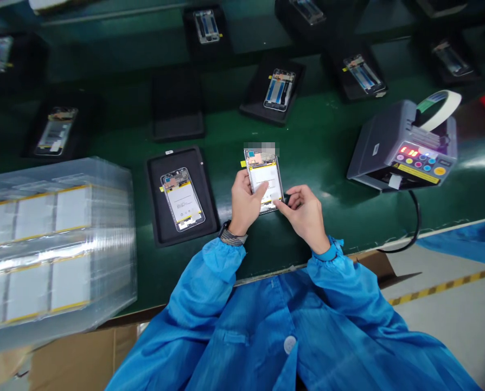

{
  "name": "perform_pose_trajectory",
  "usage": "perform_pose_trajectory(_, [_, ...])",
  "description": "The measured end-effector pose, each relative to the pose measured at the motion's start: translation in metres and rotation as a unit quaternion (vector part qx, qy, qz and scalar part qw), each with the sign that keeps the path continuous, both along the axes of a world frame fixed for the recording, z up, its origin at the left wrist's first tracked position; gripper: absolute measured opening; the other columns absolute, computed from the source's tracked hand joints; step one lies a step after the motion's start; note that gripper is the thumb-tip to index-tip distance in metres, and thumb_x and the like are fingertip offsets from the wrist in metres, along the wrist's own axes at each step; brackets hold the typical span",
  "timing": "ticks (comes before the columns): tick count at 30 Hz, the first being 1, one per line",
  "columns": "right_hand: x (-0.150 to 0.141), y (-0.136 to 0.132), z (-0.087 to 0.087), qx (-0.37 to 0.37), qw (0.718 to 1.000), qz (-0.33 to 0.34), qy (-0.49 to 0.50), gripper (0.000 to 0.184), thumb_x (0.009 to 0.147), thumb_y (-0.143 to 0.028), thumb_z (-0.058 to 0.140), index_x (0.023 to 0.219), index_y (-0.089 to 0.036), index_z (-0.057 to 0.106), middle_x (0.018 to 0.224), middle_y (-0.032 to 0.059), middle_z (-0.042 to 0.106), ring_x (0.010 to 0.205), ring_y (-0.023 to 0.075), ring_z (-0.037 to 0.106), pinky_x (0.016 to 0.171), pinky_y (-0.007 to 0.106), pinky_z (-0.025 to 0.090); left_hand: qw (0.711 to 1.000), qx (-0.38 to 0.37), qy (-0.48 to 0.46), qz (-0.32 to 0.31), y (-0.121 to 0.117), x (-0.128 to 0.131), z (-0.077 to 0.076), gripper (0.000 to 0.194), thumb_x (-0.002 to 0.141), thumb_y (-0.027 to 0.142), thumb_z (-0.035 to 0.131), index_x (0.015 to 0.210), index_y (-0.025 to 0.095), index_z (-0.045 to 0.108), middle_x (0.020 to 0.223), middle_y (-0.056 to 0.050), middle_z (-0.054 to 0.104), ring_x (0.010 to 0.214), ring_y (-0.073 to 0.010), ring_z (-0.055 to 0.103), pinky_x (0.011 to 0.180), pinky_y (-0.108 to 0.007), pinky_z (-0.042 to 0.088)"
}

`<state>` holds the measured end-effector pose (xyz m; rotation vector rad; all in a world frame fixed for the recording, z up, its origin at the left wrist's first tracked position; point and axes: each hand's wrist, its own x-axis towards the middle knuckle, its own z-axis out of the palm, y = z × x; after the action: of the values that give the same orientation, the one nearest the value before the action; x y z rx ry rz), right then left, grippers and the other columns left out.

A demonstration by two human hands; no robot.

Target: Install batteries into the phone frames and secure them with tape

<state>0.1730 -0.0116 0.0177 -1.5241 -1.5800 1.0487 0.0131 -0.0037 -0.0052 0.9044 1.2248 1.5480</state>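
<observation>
An opened phone (266,179) with a white battery in its frame is held up over the green bench in front of me. My left hand (246,200) wraps round its left side, the thumb lying across the battery. My right hand (305,212) is closed at the phone's lower right corner, thumb and index finger pinching there; a small dark piece shows by the fingers, too hidden to name. To the left, a second opened phone (183,199) with a battery lies on a black tray (160,228). A pixelated patch covers the held phone's top edge.
Right of me stands a grey tape dispenser (383,146) with a lit red display and a black cable (416,217). Stacked clear plastic trays (116,239) of white batteries are at the left. Several opened phones on black trays, including one phone (280,89), line the back.
</observation>
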Motion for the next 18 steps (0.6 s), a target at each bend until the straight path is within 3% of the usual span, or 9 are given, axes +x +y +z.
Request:
perform_pose_trajectory(3, [0.003, 0.012, 0.002, -0.07, 0.991, 0.071, 0.085, 0.06, 0.069, -0.05, 0.087, 0.114, -0.019, 0.062, 0.097, 0.0058, 0.071, 0.069, 0.0155, 0.063, 0.055, 0.026, 0.048, 0.999, 0.004, -0.018, -0.028, -0.001, -0.002, 0.003, 0.052, 0.079, 0.039, 0.086, 0.113, 0.019, 0.053, 0.117, -0.011, 0.073, 0.108, -0.025, 0.073, 0.093, -0.037, 0.059])
perform_pose_trajectory(6, [0.002, 0.024, 0.009, -0.187, 0.952, 0.187, 0.153, 0.057, 0.072, -0.056, 0.085, 0.108, -0.016, 0.067, 0.088, 0.0066, 0.073, 0.061, 0.0154, 0.065, 0.047, 0.024, 0.045, 0.998, 0.011, -0.036, -0.056, -0.002, -0.005, 0.008, 0.055, 0.077, 0.042, 0.088, 0.114, 0.019, 0.054, 0.119, -0.011, 0.073, 0.109, -0.0255, 0.072, 0.094, -0.037, 0.059])
perform_pose_trajectory(8, [0.001, 0.03, 0.015, -0.218, 0.935, 0.221, 0.174, 0.055, 0.073, -0.058, 0.084, 0.103, -0.014, 0.069, 0.082, 0.0065, 0.074, 0.056, 0.015, 0.065, 0.045, 0.024, 0.045, 0.996, 0.013, -0.041, -0.072, -0.003, -0.009, 0.013, 0.055, 0.077, 0.043, 0.088, 0.114, 0.019, 0.055, 0.12, -0.012, 0.073, 0.11, -0.0258, 0.072, 0.094, -0.038, 0.058])
perform_pose_trajectory(13, [-0.011, 0.039, 0.024, -0.204, 0.931, 0.235, 0.193, 0.054, 0.083, -0.064, 0.075, 0.1, -0.014, 0.069, 0.079, 0.0076, 0.074, 0.054, 0.0163, 0.068, 0.04, 0.022, 0.045, 0.997, 0.029, -0.031, -0.058, -0.002, -0.022, 0.025, 0.055, 0.077, 0.04, 0.088, 0.116, 0.018, 0.056, 0.119, -0.012, 0.074, 0.108, -0.025, 0.073, 0.096, -0.038, 0.058])
perform_pose_trajectory(18, [-0.038, 0.05, 0.021, -0.165, 0.936, 0.259, 0.173, 0.045, 0.077, -0.043, 0.086, 0.104, -0.015, 0.063, 0.078, 0.0034, 0.074, 0.049, 0.0125, 0.064, 0.04, 0.019, 0.046, 0.999, 0.03, -0.016, -0.007, 0.003, -0.044, 0.03, 0.057, 0.073, 0.041, 0.091, 0.113, 0.018, 0.057, 0.114, -0.012, 0.076, 0.102, -0.0253, 0.075, 0.093, -0.039, 0.06])
